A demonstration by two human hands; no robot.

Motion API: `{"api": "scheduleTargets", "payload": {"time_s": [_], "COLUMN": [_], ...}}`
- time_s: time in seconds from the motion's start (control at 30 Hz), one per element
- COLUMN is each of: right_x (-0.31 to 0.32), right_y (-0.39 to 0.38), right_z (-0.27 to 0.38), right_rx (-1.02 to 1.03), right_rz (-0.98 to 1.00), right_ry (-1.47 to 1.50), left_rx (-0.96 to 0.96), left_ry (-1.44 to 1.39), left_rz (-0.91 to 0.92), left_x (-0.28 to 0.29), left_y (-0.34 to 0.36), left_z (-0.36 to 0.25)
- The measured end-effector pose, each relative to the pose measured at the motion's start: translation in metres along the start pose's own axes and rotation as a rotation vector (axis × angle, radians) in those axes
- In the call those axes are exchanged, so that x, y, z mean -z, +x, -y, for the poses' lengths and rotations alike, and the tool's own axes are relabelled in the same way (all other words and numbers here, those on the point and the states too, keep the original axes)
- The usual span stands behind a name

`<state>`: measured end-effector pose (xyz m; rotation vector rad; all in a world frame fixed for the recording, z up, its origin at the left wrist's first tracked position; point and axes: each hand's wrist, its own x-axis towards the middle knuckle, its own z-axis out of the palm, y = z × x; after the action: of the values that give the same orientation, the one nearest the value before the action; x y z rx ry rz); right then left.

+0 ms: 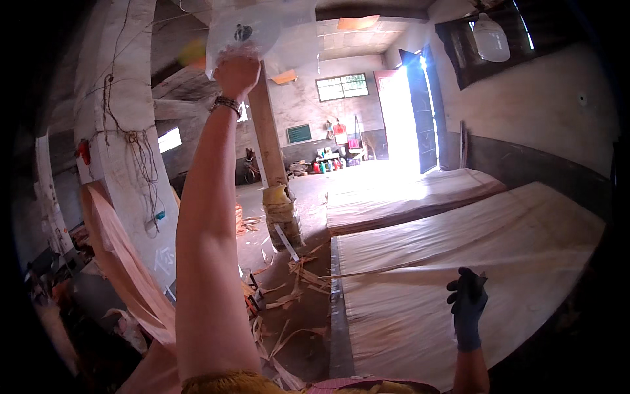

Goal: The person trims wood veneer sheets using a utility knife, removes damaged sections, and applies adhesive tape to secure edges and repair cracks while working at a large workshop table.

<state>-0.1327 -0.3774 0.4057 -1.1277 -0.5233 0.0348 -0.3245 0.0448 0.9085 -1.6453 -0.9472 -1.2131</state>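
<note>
Left hand (237,71) raised at clear plastic (270,27), gloved right hand (468,305) half-curled over pale sheet (400,315); I can't tell whether either grips anything.

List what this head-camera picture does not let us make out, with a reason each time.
All in the head view:
Left hand: fingers blur against translucent plastic, so its grip is unclear.
That plastic's upper part: cut off by the top edge.
Dark-gloved right hand: anything at its fingertips is too small to identify.
Doorway: glare hides what lies beyond.

left hand (237,69) raised | right hand (468,314) low, fingers (467,278) curled
</note>
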Motion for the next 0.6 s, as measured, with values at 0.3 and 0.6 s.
{"api": "scheduleTargets", "payload": {"time_s": [0.3, 0.6], "right_x": [0.006, 0.007], "right_y": [0.007, -0.007], "right_z": [-0.039, -0.049], "right_rx": [-0.099, -0.084], "right_rz": [0.105, 0.082], "right_ry": [0.016, 0.023], "left_rx": [-0.05, 0.078], "left_ry": [-0.426, -0.654], "left_rz": [-0.219, -0.538], "left_x": [-0.027, 0.024], "left_y": [0.048, -0.004], "left_z": [0.029, 0.007]}}
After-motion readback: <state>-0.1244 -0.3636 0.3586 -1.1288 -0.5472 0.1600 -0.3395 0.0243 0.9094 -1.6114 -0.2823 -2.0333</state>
